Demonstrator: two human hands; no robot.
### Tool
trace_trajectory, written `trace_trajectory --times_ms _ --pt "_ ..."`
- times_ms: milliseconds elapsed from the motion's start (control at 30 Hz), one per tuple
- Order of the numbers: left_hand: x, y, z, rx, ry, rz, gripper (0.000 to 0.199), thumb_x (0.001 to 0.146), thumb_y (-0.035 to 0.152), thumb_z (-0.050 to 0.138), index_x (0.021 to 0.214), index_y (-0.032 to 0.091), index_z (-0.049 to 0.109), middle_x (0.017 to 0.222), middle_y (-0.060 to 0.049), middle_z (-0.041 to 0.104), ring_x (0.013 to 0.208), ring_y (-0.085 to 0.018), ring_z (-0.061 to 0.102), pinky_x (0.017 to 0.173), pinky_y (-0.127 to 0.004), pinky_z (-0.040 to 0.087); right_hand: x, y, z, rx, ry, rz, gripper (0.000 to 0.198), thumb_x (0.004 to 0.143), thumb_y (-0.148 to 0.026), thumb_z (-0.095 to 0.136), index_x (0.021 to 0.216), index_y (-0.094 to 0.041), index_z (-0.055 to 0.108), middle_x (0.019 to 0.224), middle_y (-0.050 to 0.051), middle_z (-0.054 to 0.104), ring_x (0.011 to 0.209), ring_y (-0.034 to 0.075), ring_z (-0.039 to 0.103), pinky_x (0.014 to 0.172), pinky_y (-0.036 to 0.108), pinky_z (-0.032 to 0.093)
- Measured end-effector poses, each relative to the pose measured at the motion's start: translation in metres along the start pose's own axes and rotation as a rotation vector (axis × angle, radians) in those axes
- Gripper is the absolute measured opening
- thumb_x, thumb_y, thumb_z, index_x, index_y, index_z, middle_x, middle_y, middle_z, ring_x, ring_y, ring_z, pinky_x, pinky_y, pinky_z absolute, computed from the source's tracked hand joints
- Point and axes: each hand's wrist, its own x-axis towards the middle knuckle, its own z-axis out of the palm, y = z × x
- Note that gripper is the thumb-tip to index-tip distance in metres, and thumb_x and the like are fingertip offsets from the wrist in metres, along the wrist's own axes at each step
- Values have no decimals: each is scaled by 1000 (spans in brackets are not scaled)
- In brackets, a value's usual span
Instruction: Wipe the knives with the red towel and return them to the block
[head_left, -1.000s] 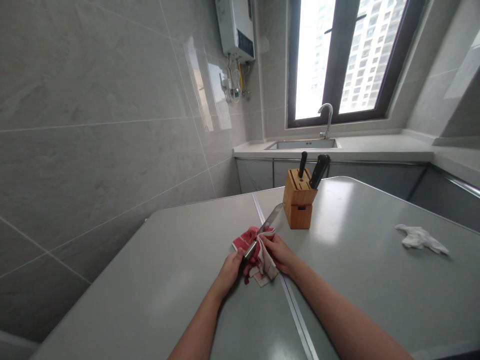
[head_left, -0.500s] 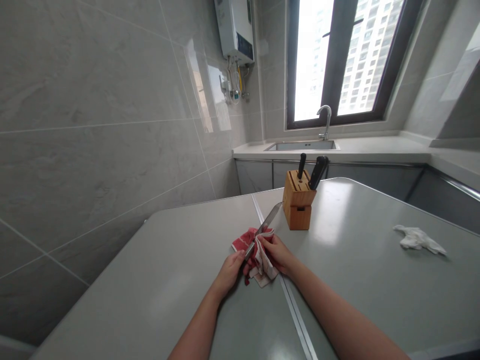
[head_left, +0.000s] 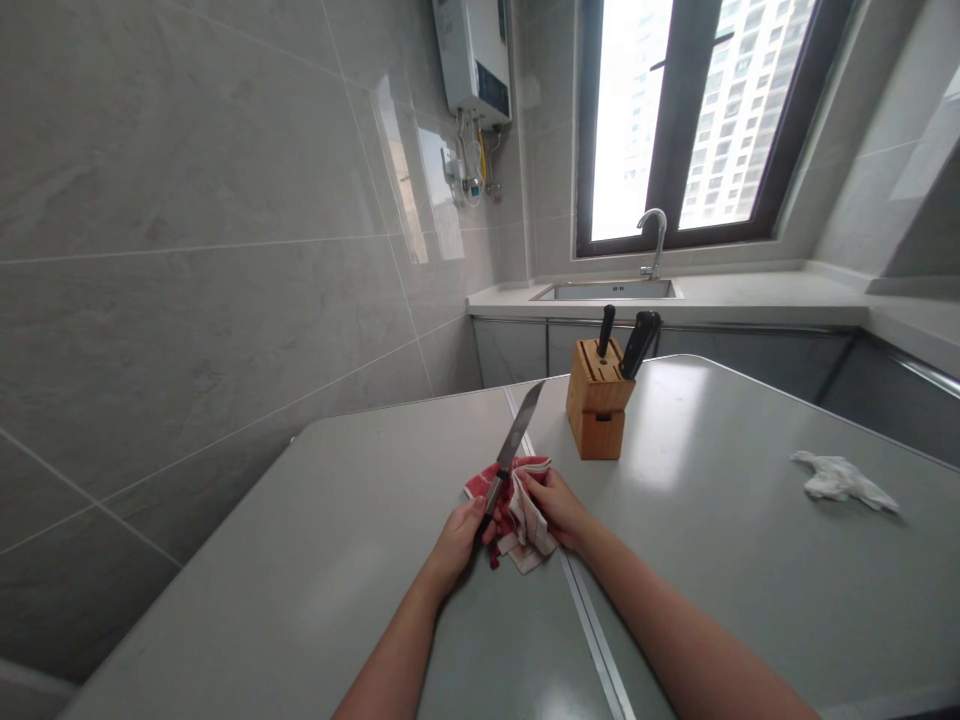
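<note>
Now, the left hand (head_left: pixel 459 532) has its grip clamped round the handle of the knife (head_left: pixel 517 432), blade pointing away over the table (head_left: pixel 360 500); the right hand (head_left: pixel 562 510) pinches the cloth (head_left: pixel 529 525) (keep 2 layers between skin and edge).

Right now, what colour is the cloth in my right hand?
The cloth is red and white, best seen in the head view.

Crumpled white cloth (head_left: pixel 841 478), right. Far side: sink (head_left: pixel 607 291), curved tap (head_left: pixel 661 236), dark-framed window (head_left: pixel 679 120); water heater (head_left: pixel 469 60) left of window.
</note>
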Motion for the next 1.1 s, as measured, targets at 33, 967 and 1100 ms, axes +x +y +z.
trace_trajectory --times_ms 33,967,1100 --pt "0 1 0 -21 10 -2 50 85 60 40 79 13 57 50 3 45 55 -12 49 59 -23 42 0 1 -1 -2 -5 1 30 71 -43 69 84 -16 61 64 2 68 54 17 63 54 30 50" --pt "-2 3 4 260 52 41 53 88 59 30 76 14 56 55 1 54 55 -15 51 57 -26 41 -3 1 -1 -7 -80 74 36 68 -44 71 87 -16 59 69 0 66 61 15 61 62 28 48" --pt "-1 2 4 273 118 41 52 86 61 33 69 15 52 50 2 52 51 -14 49 56 -25 40 -3 -1 -1 56 -74 97 35 71 -46 69 86 -16 57 65 0 65 55 14 60 58 27 48"
